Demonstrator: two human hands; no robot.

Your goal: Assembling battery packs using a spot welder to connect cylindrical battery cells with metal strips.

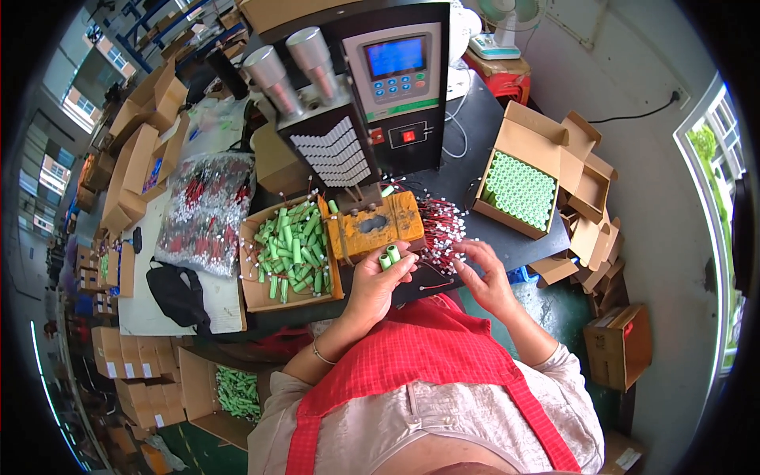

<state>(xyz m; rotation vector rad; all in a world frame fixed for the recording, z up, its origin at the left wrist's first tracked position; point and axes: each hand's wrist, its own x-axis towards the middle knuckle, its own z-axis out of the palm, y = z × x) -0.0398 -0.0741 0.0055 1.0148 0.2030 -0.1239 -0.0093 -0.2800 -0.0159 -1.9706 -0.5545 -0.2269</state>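
My left hand (pixel 370 286) is closed around two green cylindrical battery cells (pixel 389 257), their ends pointing up, just in front of a worn yellow block (pixel 384 226). At the edge of a pile of red and black wire leads with white connectors (pixel 442 229) is my right hand (pixel 489 283), its thumb and fingers apart. No held thing shows in it. Above the yellow block stands a spot welder (pixel 328 142), with its two electrode tips (pixel 360 196) over the block's rear edge. A single loose lead (pixel 435 285) lies between my hands near the table edge.
Left of the block, a cardboard box (pixel 252 297) holds green cells with leads. On the right, an open box (pixel 507 215) is packed with upright cells. The welder's control unit (pixel 396 87) stands behind. Bagged leads (pixel 207 210) and a black pouch (pixel 176 294) lie further left.
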